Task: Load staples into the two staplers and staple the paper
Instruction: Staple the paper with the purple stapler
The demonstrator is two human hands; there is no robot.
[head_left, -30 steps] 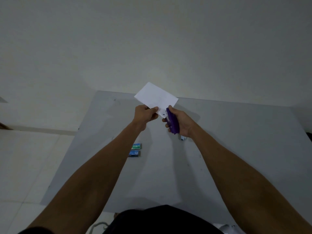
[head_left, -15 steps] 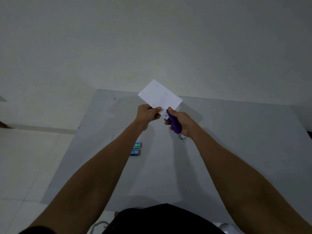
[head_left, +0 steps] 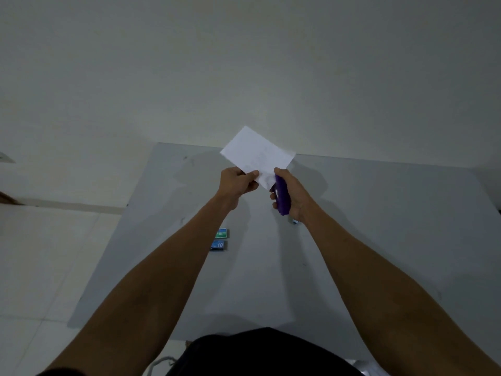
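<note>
My left hand (head_left: 237, 182) pinches the near left edge of a white sheet of paper (head_left: 257, 154), holding it in the air above the far part of the grey table (head_left: 379, 226). My right hand (head_left: 294, 198) grips a purple stapler (head_left: 282, 198), whose nose meets the paper's near right corner. Two small staple boxes, a green one (head_left: 221, 233) and a blue one (head_left: 218, 245), lie on the table beside my left forearm. A small pale blue object (head_left: 295, 221) peeks out under my right wrist; most of it is hidden.
The table's left edge runs diagonally from the far left corner toward me, with pale floor tiles (head_left: 40, 253) beyond it. A plain wall stands behind the table. My dark clothing (head_left: 265, 354) fills the bottom centre.
Both hands rose slightly and drifted right with the paper and stapler. The paper tilted a little, and the stapler's nose stays at its near right corner.
</note>
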